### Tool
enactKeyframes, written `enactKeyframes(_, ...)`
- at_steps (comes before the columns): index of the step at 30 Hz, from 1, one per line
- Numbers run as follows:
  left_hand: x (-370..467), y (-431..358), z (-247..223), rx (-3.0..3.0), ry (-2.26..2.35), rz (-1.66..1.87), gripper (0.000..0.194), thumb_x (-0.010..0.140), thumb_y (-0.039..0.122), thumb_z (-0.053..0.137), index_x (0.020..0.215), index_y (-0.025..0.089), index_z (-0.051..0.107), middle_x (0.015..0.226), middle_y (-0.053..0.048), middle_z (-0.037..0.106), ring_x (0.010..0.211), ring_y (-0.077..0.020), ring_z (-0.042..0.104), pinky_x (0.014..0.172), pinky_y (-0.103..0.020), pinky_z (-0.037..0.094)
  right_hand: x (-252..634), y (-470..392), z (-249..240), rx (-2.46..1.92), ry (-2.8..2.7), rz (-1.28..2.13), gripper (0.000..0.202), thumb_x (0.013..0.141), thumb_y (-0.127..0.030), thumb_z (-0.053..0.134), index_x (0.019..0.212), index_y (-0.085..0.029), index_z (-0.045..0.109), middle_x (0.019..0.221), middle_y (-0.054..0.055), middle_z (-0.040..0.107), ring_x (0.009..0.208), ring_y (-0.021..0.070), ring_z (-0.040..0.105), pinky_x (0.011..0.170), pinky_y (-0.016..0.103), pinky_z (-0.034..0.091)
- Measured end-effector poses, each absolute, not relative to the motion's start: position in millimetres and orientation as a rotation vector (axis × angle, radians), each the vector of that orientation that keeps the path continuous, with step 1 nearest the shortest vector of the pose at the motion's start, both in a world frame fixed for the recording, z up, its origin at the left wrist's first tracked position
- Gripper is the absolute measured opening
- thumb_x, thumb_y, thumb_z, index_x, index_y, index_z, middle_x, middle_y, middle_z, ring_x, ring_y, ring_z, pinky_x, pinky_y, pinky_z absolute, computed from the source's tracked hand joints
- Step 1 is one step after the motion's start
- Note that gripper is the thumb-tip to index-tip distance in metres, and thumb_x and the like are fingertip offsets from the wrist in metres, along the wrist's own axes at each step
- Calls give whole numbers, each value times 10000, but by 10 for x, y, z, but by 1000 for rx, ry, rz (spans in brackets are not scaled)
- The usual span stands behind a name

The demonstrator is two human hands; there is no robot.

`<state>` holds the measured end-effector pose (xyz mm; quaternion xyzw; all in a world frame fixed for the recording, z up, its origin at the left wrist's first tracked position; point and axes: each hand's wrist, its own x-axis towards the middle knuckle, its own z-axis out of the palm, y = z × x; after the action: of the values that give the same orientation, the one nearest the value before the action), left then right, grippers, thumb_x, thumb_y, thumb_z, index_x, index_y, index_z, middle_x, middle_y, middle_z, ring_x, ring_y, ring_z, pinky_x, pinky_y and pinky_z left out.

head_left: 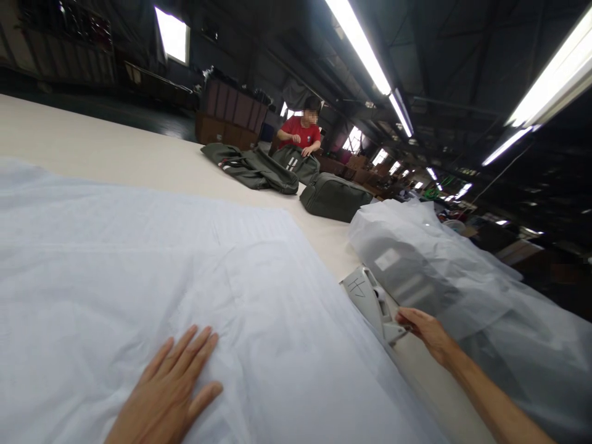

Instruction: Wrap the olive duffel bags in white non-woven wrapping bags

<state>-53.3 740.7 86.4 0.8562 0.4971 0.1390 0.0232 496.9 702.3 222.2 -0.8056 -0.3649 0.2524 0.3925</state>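
Observation:
My left hand (169,388) lies flat with its fingers spread on a wide stack of thin white plastic sheets (139,271). On the right, my right hand (428,333) has its fingers closed at the near end of a grey-white plastic tool (370,299) with black marks written on it. What exactly the fingertips pinch is too small to make out. The tool rests by the right edge of the sheets. To the right of it, dark items show through translucent plastic bags (444,277).
Dark green bags (335,197) lie on the pale table (102,139) beyond the sheets. A person in a red shirt (303,131) stands at the far side, hands on one bag. Stacked boxes (231,114) stand behind the table.

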Motion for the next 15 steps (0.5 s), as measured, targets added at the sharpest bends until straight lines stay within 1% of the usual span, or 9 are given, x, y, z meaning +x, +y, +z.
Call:
enactKeyframes(2, -527, 7406, 847, 2649, 1541, 465, 545, 893, 551, 488, 1354, 269, 552, 1420, -23, 523, 1302, -291, 505, 1081, -495, 396, 4915, 6982, 2241, -2016, -931, 575, 433, 526, -602, 730, 661, -190, 705, 733, 81, 712, 736, 237, 653, 754, 355, 534)
enactKeyframes(4, -516, 7408, 829, 2649, 1536, 481, 553, 889, 560, 499, 1357, 271, 548, 1419, -26, 523, 1304, -295, 502, 1079, -497, 400, 4879, 6924, 2256, -2042, -980, 485, 425, 551, -609, 701, 651, -196, 684, 705, 61, 692, 707, 223, 635, 720, 341, 532)
enactKeyframes(8, -508, 7413, 805, 2664, 1534, 466, 576, 888, 575, 487, 1370, 264, 531, 1429, -26, 499, 1315, -294, 492, 1073, -505, 412, 4886, 6746, 2231, -2048, -988, 255, 403, 617, -589, 659, 692, -193, 653, 610, -2, 604, 597, 163, 551, 623, 301, 489)
enactKeyframes(10, -518, 7411, 788, 2660, 1539, 487, 574, 887, 567, 490, 1373, 262, 530, 1432, -28, 499, 1321, -292, 484, 1082, -506, 400, 4921, 6634, 2174, -2042, -936, 317, 401, 609, -580, 668, 693, -189, 648, 592, -18, 570, 541, 132, 501, 570, 283, 459)
enactKeyframes(12, -532, 7411, 759, 2657, 1527, 521, 570, 885, 564, 499, 1368, 263, 538, 1430, -30, 508, 1322, -293, 483, 1090, -503, 388, 4950, 6535, 2095, -2073, -875, 431, 399, 574, -579, 687, 649, -190, 634, 585, -23, 551, 507, 115, 468, 543, 280, 443)
enactKeyframes(15, -540, 7416, 700, 2676, 1505, 583, 574, 889, 575, 499, 1367, 260, 541, 1426, -36, 520, 1318, -293, 486, 1092, -497, 383, 4934, 6465, 1975, -2133, -815, 496, 384, 536, -588, 686, 577, -213, 613, 584, -3, 556, 502, 132, 482, 563, 320, 468)
